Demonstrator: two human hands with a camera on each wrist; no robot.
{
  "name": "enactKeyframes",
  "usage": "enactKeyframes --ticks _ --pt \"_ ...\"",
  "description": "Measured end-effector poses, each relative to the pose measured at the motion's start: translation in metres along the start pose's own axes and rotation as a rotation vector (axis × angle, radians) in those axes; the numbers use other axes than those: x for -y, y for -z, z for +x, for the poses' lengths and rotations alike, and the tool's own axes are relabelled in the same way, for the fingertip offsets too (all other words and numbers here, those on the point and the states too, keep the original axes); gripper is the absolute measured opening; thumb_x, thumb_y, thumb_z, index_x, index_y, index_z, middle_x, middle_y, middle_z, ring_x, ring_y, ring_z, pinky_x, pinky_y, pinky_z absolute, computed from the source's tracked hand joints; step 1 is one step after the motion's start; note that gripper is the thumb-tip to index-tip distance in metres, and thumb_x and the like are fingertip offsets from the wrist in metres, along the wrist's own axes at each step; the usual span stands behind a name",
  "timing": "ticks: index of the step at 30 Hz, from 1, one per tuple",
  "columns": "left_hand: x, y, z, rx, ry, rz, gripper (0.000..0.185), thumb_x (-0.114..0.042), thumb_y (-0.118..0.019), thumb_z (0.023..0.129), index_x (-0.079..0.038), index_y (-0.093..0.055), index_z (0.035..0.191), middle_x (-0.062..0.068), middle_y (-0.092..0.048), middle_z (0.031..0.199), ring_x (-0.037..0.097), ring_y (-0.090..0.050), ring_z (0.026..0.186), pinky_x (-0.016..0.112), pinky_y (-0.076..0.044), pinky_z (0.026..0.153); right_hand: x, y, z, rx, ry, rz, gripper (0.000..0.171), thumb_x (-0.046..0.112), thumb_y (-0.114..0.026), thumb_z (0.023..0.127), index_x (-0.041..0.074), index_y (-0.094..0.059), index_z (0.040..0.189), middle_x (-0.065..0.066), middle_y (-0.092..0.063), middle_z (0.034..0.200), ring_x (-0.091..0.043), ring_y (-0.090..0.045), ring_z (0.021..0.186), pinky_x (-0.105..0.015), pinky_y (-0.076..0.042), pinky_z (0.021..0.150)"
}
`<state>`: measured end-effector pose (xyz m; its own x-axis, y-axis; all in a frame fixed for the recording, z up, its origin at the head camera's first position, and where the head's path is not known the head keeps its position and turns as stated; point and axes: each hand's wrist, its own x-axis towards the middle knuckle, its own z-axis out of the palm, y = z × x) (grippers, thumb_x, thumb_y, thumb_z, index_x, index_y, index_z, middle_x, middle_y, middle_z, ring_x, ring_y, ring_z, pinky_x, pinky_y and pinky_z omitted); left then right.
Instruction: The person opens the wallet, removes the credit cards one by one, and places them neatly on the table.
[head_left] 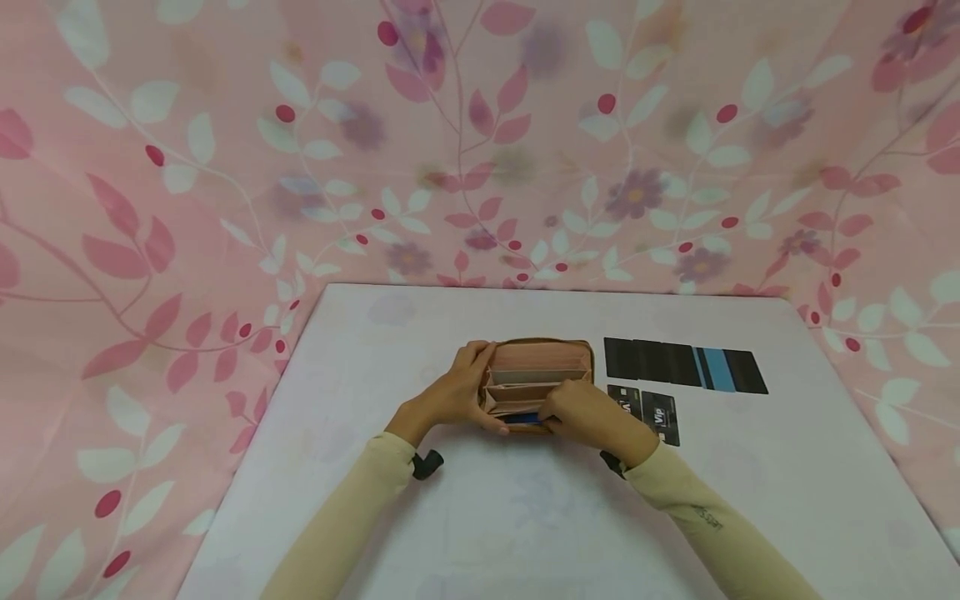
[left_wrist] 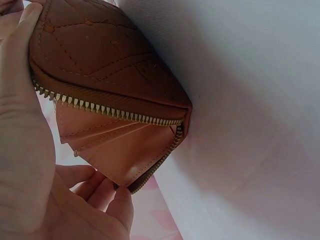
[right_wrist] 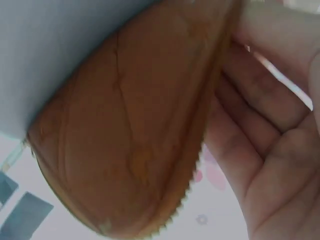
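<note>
A brown zip-around wallet (head_left: 538,358) stands open on the table, its pink-tan compartments facing up. My left hand (head_left: 457,387) grips its left end, with fingers at the back edge and thumb at the front. Quilted stitching and brass zip teeth show on the wallet (left_wrist: 105,55) in the left wrist view. At the front right, my right hand (head_left: 588,417) reaches into the front compartment and pinches a blue card (head_left: 522,418) there. Its fingertips are partly hidden. In the right wrist view the wallet (right_wrist: 120,120) covers what those fingers hold.
To the wallet's right lies an overlapping row of black cards (head_left: 652,360), with a light-blue card (head_left: 719,370) among them. Two black cards, one a VIP card (head_left: 660,417), lie nearer, partly behind my right forearm. The white table (head_left: 487,533) meets a pink floral cloth (head_left: 465,167) behind.
</note>
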<state>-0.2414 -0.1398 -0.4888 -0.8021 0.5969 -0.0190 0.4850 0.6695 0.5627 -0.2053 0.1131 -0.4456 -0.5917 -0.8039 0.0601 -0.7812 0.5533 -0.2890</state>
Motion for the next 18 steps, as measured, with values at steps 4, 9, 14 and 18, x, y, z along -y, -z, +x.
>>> enactKeyframes --ticks 4,9,14,18 --pt "0.0004 0.0001 -0.0011 -0.004 0.000 -0.004 0.141 -0.076 -0.078 0.053 -0.010 -0.009 0.157 0.003 -0.013 0.153 0.018 -0.016 0.138 0.036 -0.035 0.107 0.0038 -0.0007 0.0023 -0.022 0.001 -0.053 0.021 -0.001 -0.073 0.081 0.015 -0.070 0.068 0.011 -0.053 0.061 -0.001 -0.041 0.054 -0.021 -0.037 0.052" --pt "0.0009 -0.0003 -0.0008 -0.001 0.002 -0.006 0.141 -0.077 -0.077 0.053 -0.009 -0.010 0.157 0.004 -0.013 0.152 0.018 -0.016 0.138 0.035 -0.035 0.107 0.0067 0.0011 0.0031 -0.090 -0.016 -0.167 0.017 -0.002 -0.074 0.073 0.012 -0.065 0.070 0.006 -0.052 0.062 -0.007 -0.044 0.054 -0.024 -0.038 0.050" --pt "0.0017 -0.0001 -0.0012 -0.002 0.005 -0.008 0.142 -0.077 -0.077 0.052 -0.009 -0.010 0.157 0.003 -0.014 0.152 0.018 -0.016 0.137 0.035 -0.034 0.108 0.0076 0.0019 0.0016 -0.146 -0.014 -0.218 0.010 0.001 -0.075 0.075 0.010 -0.069 0.077 0.002 -0.057 0.068 -0.012 -0.053 0.060 -0.026 -0.044 0.053" --pt "0.0024 0.0009 -0.0004 0.000 -0.001 0.002 0.142 -0.077 -0.077 0.053 -0.010 -0.009 0.157 0.004 -0.013 0.153 0.018 -0.015 0.138 0.035 -0.033 0.109 0.0063 0.0014 -0.0010 -0.189 0.020 -0.210 0.011 0.004 -0.075 0.079 0.011 -0.069 0.073 0.004 -0.056 0.067 -0.010 -0.052 0.060 -0.025 -0.044 0.053"
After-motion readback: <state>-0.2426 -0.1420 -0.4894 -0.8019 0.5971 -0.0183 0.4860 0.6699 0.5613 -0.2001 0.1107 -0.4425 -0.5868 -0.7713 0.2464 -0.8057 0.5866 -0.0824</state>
